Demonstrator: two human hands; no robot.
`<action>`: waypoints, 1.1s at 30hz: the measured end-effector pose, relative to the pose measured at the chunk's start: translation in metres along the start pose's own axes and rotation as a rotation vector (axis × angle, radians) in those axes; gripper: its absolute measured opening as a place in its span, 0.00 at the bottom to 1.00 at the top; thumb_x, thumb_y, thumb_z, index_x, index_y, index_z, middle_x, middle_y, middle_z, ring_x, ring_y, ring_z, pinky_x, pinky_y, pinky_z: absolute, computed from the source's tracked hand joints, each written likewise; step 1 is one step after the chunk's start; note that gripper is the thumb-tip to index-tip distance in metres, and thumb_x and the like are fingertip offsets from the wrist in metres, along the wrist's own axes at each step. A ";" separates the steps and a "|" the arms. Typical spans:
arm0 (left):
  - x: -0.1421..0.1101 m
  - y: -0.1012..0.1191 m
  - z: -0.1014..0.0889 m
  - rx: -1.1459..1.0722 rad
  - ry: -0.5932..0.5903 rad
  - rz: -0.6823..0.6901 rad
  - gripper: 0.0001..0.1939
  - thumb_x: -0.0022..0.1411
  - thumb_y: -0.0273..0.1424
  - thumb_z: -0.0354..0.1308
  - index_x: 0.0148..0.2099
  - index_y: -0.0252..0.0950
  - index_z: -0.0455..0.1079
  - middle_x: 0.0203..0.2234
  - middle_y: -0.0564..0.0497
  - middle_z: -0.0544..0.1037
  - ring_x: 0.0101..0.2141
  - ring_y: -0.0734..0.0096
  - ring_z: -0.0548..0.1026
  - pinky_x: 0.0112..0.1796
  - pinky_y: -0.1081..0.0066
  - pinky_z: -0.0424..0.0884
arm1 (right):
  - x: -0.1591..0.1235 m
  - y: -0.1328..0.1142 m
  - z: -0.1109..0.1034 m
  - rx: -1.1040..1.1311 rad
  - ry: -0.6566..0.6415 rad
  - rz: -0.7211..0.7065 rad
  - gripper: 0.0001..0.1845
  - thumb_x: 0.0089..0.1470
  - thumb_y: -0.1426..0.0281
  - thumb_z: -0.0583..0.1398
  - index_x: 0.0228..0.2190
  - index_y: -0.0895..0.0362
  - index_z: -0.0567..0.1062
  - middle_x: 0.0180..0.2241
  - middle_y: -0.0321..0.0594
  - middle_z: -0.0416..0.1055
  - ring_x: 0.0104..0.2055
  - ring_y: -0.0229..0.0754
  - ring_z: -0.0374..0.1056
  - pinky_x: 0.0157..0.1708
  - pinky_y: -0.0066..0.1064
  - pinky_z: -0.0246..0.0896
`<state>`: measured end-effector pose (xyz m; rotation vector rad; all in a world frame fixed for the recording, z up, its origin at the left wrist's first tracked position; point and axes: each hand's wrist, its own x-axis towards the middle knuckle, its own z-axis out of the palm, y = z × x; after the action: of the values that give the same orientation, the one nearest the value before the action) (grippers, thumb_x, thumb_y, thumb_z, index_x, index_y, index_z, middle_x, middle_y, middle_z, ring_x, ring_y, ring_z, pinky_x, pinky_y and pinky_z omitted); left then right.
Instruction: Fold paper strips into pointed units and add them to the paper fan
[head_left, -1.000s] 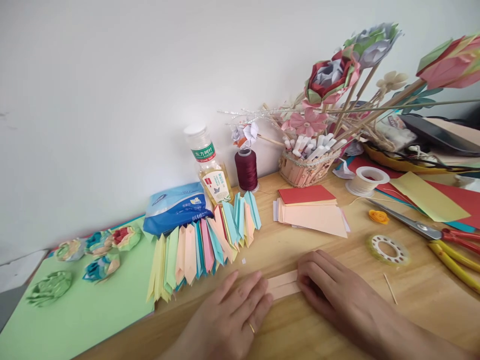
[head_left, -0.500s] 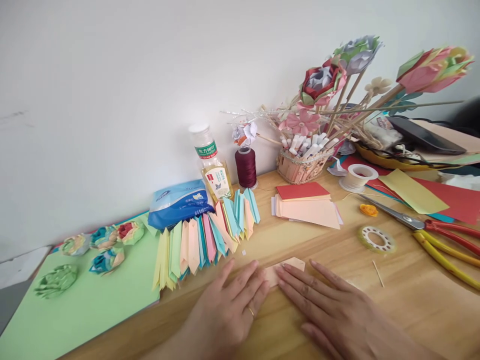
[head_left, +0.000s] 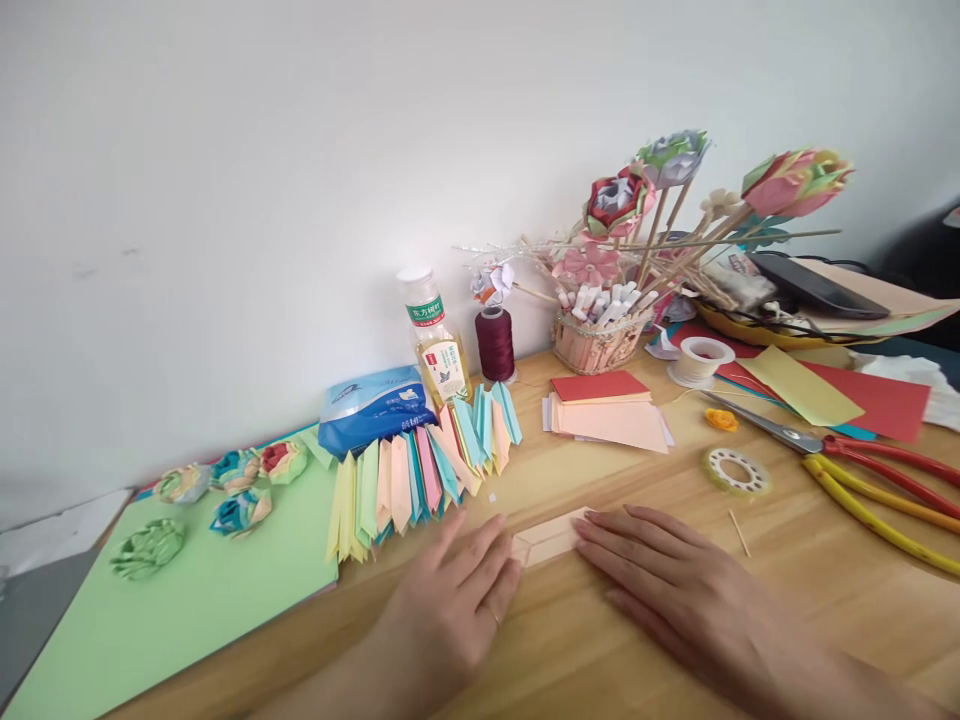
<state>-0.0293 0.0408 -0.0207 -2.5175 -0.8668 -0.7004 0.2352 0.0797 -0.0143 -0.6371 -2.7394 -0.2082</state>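
A narrow folded peach paper strip [head_left: 546, 540] lies on the wooden table [head_left: 825, 620] between my hands. My left hand [head_left: 459, 600] lies flat on the table with fingers stretched out, its fingertips at the strip's left end. My right hand [head_left: 660, 580] lies flat too, fingers extended and pressing on the strip's right end. Behind them stands a fan of folded coloured paper pieces [head_left: 420, 465] in yellow, pink, blue and green.
A green sheet [head_left: 180, 610] at left carries several paper rosettes [head_left: 238, 508]. Further back: blue tissue pack [head_left: 375, 405], bottle [head_left: 439, 340], maroon thread spool [head_left: 495, 343], basket of paper flowers [head_left: 600, 340], stacked red and peach paper [head_left: 607, 410]. Scissors [head_left: 840, 450], tape ring [head_left: 735, 470] and thread reel [head_left: 701, 360] lie right.
The view has pulled back and shifted, so everything looks smaller. My right hand has flattened along the strip, and the peach paper now shows as a longer narrow strip between both hands.
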 end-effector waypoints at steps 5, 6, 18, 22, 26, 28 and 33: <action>0.010 0.008 -0.017 -0.120 0.071 -0.074 0.14 0.62 0.18 0.44 0.32 0.32 0.70 0.23 0.50 0.74 0.35 0.65 0.74 0.37 0.66 0.71 | -0.004 -0.011 -0.006 0.069 0.071 -0.034 0.21 0.64 0.75 0.43 0.51 0.61 0.68 0.49 0.46 0.71 0.53 0.43 0.65 0.48 0.37 0.66; 0.013 0.011 -0.020 -0.175 0.022 -0.079 0.14 0.62 0.19 0.43 0.34 0.32 0.70 0.24 0.49 0.74 0.33 0.67 0.74 0.34 0.68 0.71 | -0.005 -0.015 -0.009 0.078 0.075 -0.031 0.21 0.64 0.76 0.43 0.50 0.61 0.69 0.48 0.47 0.72 0.52 0.43 0.66 0.47 0.36 0.67; 0.003 0.048 -0.013 -0.049 -0.065 -0.033 0.08 0.60 0.21 0.51 0.28 0.33 0.66 0.22 0.52 0.68 0.27 0.69 0.68 0.25 0.71 0.62 | 0.002 -0.041 -0.014 0.190 0.049 -0.027 0.16 0.64 0.73 0.46 0.36 0.58 0.73 0.32 0.43 0.72 0.35 0.42 0.66 0.34 0.33 0.62; 0.008 0.048 -0.017 -0.145 -0.145 -0.151 0.08 0.62 0.29 0.52 0.30 0.34 0.66 0.25 0.51 0.70 0.30 0.66 0.68 0.26 0.69 0.64 | 0.005 -0.042 -0.010 0.213 0.023 0.042 0.15 0.63 0.72 0.48 0.30 0.58 0.72 0.29 0.40 0.68 0.32 0.41 0.62 0.31 0.32 0.59; 0.012 0.044 -0.014 -0.227 -0.129 -0.222 0.10 0.63 0.25 0.50 0.30 0.35 0.69 0.24 0.52 0.71 0.29 0.68 0.68 0.26 0.70 0.64 | 0.007 -0.039 -0.008 0.207 -0.001 0.008 0.17 0.64 0.74 0.45 0.31 0.60 0.70 0.30 0.42 0.67 0.32 0.42 0.60 0.32 0.33 0.57; 0.013 0.043 -0.013 -0.298 -0.140 -0.314 0.10 0.63 0.24 0.52 0.29 0.35 0.71 0.24 0.53 0.72 0.30 0.69 0.68 0.27 0.70 0.64 | 0.009 -0.037 -0.008 0.256 -0.030 0.036 0.15 0.64 0.75 0.45 0.31 0.60 0.69 0.31 0.42 0.67 0.33 0.42 0.60 0.32 0.33 0.57; 0.019 0.044 -0.015 -0.449 -0.234 -0.558 0.07 0.60 0.24 0.58 0.30 0.38 0.73 0.23 0.56 0.75 0.30 0.69 0.69 0.31 0.70 0.65 | 0.018 -0.033 -0.011 0.332 -0.091 0.103 0.12 0.62 0.77 0.48 0.30 0.59 0.68 0.30 0.40 0.67 0.32 0.40 0.60 0.31 0.30 0.57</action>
<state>0.0074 0.0094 -0.0066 -2.7976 -1.7010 -0.8518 0.2078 0.0551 -0.0005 -0.7031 -2.7260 0.3012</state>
